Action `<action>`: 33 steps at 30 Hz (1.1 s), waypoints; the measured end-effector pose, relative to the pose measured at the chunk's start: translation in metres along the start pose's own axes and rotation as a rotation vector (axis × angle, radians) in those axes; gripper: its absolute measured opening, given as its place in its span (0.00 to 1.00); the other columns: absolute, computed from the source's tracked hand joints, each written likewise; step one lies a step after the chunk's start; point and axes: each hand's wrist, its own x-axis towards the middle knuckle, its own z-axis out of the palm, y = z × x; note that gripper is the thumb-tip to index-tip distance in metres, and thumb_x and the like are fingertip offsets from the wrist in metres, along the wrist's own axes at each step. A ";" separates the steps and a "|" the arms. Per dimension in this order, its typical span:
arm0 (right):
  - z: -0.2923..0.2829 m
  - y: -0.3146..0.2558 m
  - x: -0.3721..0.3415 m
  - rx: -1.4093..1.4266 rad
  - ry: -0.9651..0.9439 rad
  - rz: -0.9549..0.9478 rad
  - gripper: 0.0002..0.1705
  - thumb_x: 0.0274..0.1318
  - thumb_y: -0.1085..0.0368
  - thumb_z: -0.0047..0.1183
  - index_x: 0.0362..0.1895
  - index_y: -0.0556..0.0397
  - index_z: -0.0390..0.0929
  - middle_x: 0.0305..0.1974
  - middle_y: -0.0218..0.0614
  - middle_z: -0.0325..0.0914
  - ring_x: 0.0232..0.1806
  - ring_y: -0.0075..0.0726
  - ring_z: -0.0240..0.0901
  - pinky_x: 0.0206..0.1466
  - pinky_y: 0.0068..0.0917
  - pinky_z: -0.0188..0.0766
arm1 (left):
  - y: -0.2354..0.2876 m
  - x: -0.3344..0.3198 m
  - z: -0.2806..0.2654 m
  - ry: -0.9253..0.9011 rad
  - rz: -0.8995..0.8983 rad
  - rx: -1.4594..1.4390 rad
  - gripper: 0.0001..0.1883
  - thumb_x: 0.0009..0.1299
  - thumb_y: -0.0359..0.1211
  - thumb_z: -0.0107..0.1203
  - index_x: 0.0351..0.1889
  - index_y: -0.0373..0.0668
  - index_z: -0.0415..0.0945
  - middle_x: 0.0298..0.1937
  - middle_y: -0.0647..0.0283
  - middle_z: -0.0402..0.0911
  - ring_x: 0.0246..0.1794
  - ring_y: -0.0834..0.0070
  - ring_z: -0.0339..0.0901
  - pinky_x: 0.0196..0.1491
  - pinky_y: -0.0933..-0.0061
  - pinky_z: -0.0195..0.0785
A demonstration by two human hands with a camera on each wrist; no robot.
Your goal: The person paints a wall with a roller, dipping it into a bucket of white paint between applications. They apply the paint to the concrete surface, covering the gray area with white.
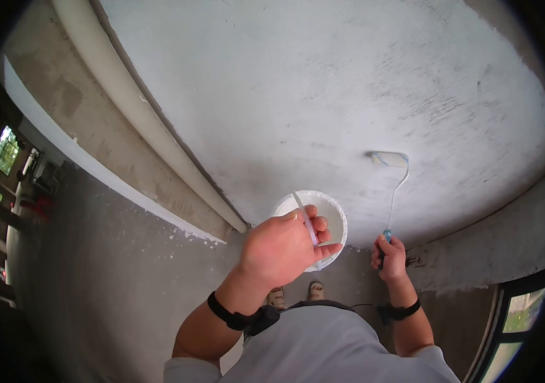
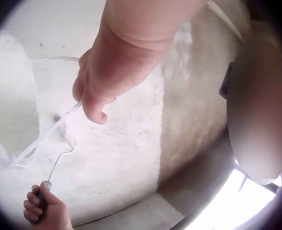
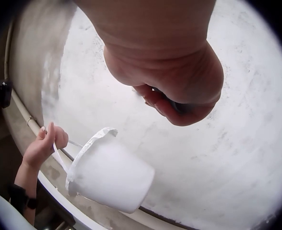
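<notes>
Paint roller (image 1: 390, 159) is held in the right hand (image 1: 392, 260), whose fingers are curled round its handle (image 1: 387, 235); its head is raised to the whitish wall (image 1: 349, 83), though whether the wall is touched cannot be told. In the left hand (image 1: 287, 247), by fingers bent round its strap (image 1: 309, 226), a white bucket (image 1: 344, 221) is held, left of the roller. Along the wall's left side a pale pipe (image 1: 151, 127) is seen.

Soft daylight, bowed edges, dark corners, white glare at the window (image 2: 229, 203), left wrist view.
</notes>
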 end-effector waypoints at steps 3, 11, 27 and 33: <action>0.004 -0.005 -0.003 0.002 0.020 0.015 0.16 0.72 0.56 0.54 0.32 0.52 0.72 0.20 0.30 0.68 0.14 0.27 0.60 0.17 0.28 0.57 | 0.001 -0.007 -0.006 -0.091 0.022 0.114 0.37 0.60 0.56 0.69 0.59 0.47 0.65 0.54 0.62 0.70 0.57 0.64 0.68 0.73 0.44 0.57; 0.002 0.005 0.005 0.009 0.008 0.010 0.15 0.72 0.56 0.54 0.34 0.51 0.72 0.20 0.30 0.68 0.14 0.27 0.59 0.16 0.28 0.57 | 0.000 -0.023 -0.015 -0.123 -0.070 0.202 0.62 0.30 0.59 0.86 0.61 0.53 0.59 0.55 0.67 0.65 0.60 0.67 0.66 0.73 0.44 0.60; 0.028 -0.016 0.005 -0.024 -0.043 -0.128 0.15 0.73 0.56 0.53 0.33 0.51 0.71 0.20 0.30 0.67 0.14 0.26 0.59 0.16 0.27 0.58 | -0.008 -0.044 -0.035 -0.236 -0.115 0.203 0.67 0.23 0.60 0.87 0.62 0.55 0.58 0.56 0.68 0.65 0.63 0.67 0.65 0.75 0.44 0.58; 0.036 -0.034 0.011 0.018 -0.091 -0.082 0.17 0.73 0.54 0.54 0.33 0.51 0.71 0.20 0.30 0.68 0.15 0.26 0.59 0.18 0.26 0.58 | -0.011 -0.045 -0.035 -0.229 0.019 0.220 0.56 0.41 0.61 0.83 0.62 0.53 0.59 0.57 0.67 0.66 0.62 0.68 0.66 0.72 0.47 0.62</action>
